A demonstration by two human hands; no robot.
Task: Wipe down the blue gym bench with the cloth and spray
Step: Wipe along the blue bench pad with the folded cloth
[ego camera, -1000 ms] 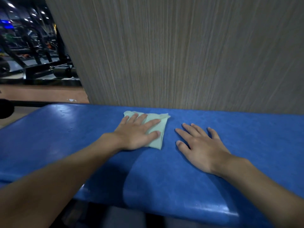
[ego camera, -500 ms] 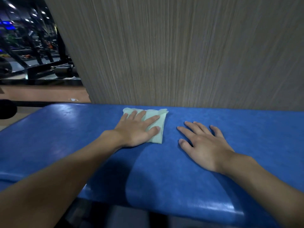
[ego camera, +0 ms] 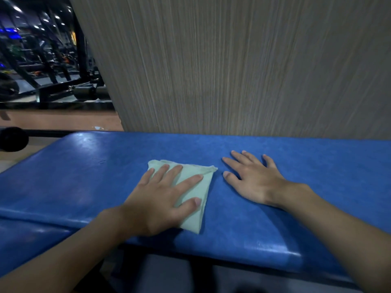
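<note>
head view: left hand (ego camera: 156, 204) spread flat, pressing cloth (ego camera: 204, 190) on blue bench (ego camera: 84, 176); right hand (ego camera: 254, 182) spread flat beside it, holding nothing

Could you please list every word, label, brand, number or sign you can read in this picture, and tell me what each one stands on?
None can be read.
Blue bench: plain padding, no label in view.
Green cloth under the left hand: no print or tag visible.
Grey wall panel: grain lines only.
Blue lit patch at far upper left: too blurred to tell whether it holds text.
</note>
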